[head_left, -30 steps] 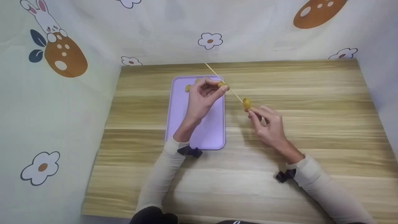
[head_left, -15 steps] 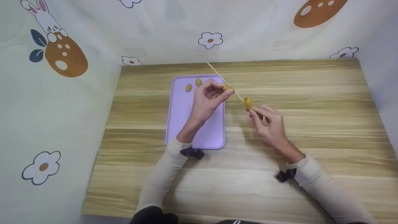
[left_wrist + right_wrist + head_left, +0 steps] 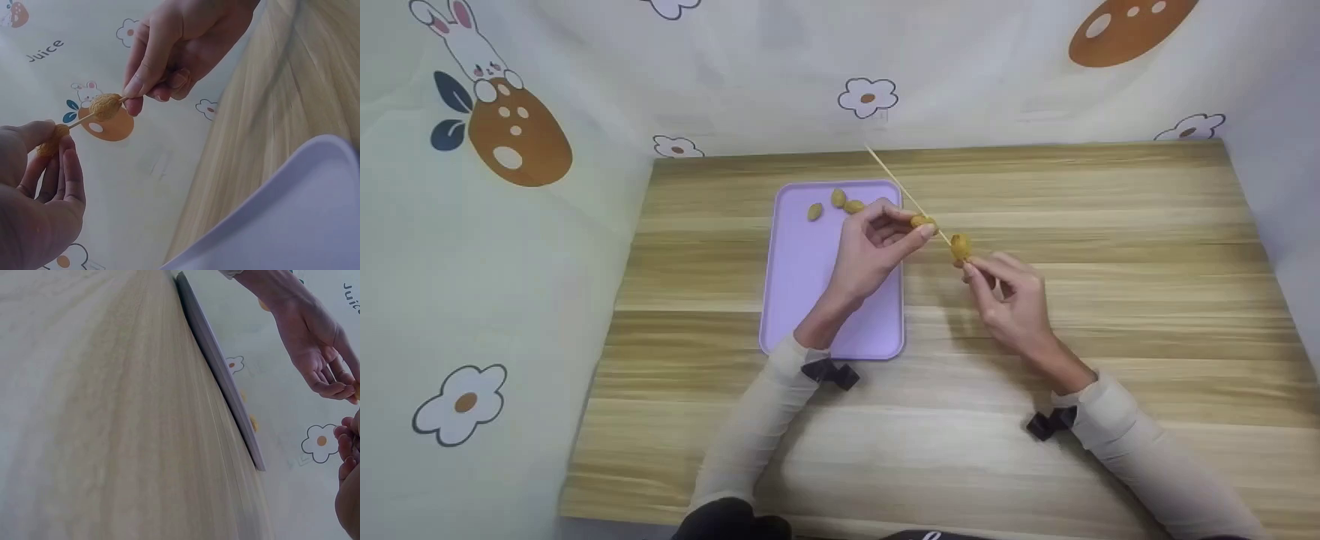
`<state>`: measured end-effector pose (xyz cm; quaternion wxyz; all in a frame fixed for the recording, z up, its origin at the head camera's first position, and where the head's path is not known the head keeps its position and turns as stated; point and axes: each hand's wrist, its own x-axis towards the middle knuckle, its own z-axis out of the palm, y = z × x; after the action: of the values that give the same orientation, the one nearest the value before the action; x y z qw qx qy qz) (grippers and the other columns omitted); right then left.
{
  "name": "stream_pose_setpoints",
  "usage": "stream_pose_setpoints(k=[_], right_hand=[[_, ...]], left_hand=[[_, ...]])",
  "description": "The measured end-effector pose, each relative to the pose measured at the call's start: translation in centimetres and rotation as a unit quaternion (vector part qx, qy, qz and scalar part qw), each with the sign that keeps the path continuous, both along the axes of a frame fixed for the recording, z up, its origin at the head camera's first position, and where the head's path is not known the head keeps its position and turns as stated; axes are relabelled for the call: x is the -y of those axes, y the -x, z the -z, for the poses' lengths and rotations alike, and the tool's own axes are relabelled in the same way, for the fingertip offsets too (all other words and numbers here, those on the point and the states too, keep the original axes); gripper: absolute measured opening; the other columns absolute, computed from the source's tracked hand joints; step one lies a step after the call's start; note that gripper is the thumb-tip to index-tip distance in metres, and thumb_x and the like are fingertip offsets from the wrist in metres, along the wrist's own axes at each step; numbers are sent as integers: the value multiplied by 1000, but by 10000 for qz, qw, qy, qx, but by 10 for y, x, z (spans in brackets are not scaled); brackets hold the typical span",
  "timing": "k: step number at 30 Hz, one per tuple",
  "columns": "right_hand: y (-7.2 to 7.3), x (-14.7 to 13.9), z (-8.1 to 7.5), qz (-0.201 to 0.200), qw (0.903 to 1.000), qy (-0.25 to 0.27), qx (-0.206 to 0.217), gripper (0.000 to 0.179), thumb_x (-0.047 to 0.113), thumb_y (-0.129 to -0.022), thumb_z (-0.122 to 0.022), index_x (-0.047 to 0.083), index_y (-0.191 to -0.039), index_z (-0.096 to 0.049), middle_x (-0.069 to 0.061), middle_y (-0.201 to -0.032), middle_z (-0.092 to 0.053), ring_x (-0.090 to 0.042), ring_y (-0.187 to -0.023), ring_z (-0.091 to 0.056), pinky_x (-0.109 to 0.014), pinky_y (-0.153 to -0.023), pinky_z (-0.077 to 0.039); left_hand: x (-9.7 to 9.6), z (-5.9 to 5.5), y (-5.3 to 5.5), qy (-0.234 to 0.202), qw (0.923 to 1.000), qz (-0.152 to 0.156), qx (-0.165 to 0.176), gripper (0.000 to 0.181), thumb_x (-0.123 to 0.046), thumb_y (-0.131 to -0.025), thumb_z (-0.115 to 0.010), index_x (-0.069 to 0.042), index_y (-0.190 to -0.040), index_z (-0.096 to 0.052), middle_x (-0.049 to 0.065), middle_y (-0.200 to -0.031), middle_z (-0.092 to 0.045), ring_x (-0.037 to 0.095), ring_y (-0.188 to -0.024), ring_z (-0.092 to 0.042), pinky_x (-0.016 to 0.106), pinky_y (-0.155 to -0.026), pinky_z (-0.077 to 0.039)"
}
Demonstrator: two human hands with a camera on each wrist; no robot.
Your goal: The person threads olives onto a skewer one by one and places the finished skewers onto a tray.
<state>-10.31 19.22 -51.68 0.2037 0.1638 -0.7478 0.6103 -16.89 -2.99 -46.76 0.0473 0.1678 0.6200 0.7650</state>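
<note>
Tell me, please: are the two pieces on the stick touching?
Apart: the left wrist view shows bare stick between the piece in the left hand and the other piece.

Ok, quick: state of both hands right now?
Left hand: pinching a yellowish piece on the skewer.
Right hand: pinching the skewer beside a second piece.

Wood-grained tabletop (image 3: 1140, 315) against pale printed backdrop (image 3: 975, 97)

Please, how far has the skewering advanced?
Done: one wrinkled, yellow-brown oval piece sits on the thin, pale wooden stick beside the right hand. In hand: the left hand pinches a second such piece on the stick, apart from the first. Apparently left: at least three similar pieces on the light-purple rectangular tray.
</note>
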Motion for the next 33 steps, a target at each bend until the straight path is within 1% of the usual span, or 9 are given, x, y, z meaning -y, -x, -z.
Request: stream_pose_setpoints(k=[8, 18, 21, 24, 29, 33], right_hand=[[1, 1, 1, -64, 9999, 90, 27, 18, -13, -96, -71, -2, -104, -83, -14, -83, -72, -9, -72, -56, -11, -57, -46], [1, 0, 1, -115, 9997, 186, 125, 19, -14, -96, -71, -3, -105, -83, -16, -84, -73, -9, -72, -56, -11, -58, -46], [1, 1, 2, -133, 9996, 212, 109, 19, -13, -96, -71, -3, -106, -83, -16, -84, -72, -9, -72, -56, -11, -58, -46], [2, 1, 3, -128, 9997, 160, 118, 18, -12, -97, -71, -1, -106, -83, -14, -84, -73, -9, -72, -56, -12, -58, -46], [3, 0, 5, -76, 9998, -39, 155, 18, -9, -98, -72, 1, -106, -84, -13, -85, -74, -8, -72, -56, -11, -58, -46], [4, -3, 8, -63, 9993, -244, 273, 17, -9, -97, -74, 1, -105, -85, -12, -85, -76, -8, -72, -58, -11, -58, -47]], left_hand=[[-5, 2, -2, 6, 9999, 71, 78, 19, -6, -94, -84, -2, -107, -71, 9, -104, -79, 21, -98, -79, 37, -93, -70], [-8, 6, -3, 54, 9999, 89, 47, 20, -5, -94, -84, 0, -108, -70, 10, -105, -79, 21, -97, -79, 38, -91, -70], [-9, 7, -3, 61, 9999, 91, 60, 22, -5, -94, -83, 3, -109, -69, 11, -105, -79, 20, -97, -79, 39, -91, -70], [-10, 9, -4, 77, 9999, 101, 112, 24, -5, -94, -83, 5, -110, -68, 12, -106, -80, 20, -97, -79, 39, -91, -70], [-11, 11, -5, 164, 9998, 59, 138, 22, -8, -95, -84, 2, -108, -70, 13, -107, -80, 20, -97, -79, 37, -90, -70], [-11, 14, -5, 398, 9991, 50, 103, 23, -12, -95, -84, 1, -110, -72, 13, -108, -80, 19, -97, -79, 35, -89, -70]])
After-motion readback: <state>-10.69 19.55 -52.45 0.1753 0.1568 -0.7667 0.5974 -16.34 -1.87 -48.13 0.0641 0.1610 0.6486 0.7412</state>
